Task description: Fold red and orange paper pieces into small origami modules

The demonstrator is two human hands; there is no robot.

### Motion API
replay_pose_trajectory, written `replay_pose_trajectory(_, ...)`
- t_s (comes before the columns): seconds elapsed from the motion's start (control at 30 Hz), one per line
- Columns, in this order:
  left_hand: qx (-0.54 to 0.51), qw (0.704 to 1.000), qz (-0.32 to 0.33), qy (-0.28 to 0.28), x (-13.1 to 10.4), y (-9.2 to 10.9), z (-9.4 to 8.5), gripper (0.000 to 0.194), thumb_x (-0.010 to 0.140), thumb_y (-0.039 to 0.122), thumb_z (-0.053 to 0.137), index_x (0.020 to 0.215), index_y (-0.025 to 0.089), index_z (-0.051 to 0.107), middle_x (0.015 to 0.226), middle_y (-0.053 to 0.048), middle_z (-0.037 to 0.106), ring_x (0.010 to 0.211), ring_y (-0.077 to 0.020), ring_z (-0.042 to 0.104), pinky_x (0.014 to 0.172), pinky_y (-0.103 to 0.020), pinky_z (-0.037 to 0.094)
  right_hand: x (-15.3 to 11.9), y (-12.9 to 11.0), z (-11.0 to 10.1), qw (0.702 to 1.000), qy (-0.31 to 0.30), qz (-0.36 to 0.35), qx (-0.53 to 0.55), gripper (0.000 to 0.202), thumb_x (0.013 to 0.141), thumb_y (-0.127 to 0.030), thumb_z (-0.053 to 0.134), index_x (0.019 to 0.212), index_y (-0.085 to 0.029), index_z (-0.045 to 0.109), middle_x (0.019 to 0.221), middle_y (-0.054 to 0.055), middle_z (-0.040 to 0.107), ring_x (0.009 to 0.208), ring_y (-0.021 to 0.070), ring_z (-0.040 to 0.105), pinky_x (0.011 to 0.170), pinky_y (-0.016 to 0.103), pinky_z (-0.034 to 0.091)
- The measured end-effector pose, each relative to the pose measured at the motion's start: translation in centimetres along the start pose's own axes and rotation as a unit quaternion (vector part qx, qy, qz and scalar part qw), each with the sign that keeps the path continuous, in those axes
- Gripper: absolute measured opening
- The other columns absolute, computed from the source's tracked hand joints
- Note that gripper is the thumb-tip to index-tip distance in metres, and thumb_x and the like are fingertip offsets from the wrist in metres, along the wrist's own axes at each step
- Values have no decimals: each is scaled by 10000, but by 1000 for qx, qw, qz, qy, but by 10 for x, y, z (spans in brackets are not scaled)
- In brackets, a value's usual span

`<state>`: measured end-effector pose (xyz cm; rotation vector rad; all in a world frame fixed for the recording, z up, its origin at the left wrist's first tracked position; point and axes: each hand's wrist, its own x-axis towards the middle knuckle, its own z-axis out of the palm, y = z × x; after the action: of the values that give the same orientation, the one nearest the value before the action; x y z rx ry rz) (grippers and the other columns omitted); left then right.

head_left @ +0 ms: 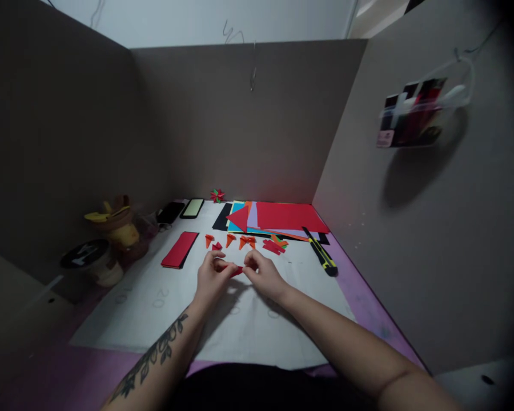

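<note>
A small red paper piece (237, 271) is pinched between my two hands above the white sheet (154, 319). My left hand (212, 277) grips its left end, and my right hand (263, 275) holds its right end with the fingertips closed. Just beyond my hands lie several folded orange pieces (230, 240) and a small folded red piece (216, 246). Red strips (274, 246) rest beside them, with orange and green ones partly beneath. To the left is a stack of rectangular paper (180, 249), red on top.
A yellow-black cutter (323, 254) lies at the right. Large coloured sheets (289, 217), a red-green paper star (217, 196) and a phone (192, 208) sit at the back. Tubs (107, 265) stand left; grey panels (248, 125) enclose the table.
</note>
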<state>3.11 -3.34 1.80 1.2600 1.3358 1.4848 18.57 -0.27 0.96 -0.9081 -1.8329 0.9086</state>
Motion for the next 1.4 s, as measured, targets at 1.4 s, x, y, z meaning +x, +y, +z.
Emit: replay_pose_trajectory(1.4, -153, 977, -132, 64, 30, -14, -26, 527, 521, 358, 802, 938, 156, 550, 653, 24, 631, 521, -102, 583, 528, -209, 425, 0, 7, 5, 971, 61, 116, 201, 236, 652, -222, 547, 827, -226, 390, 549, -108, 397, 466, 76, 347, 466, 192, 293)
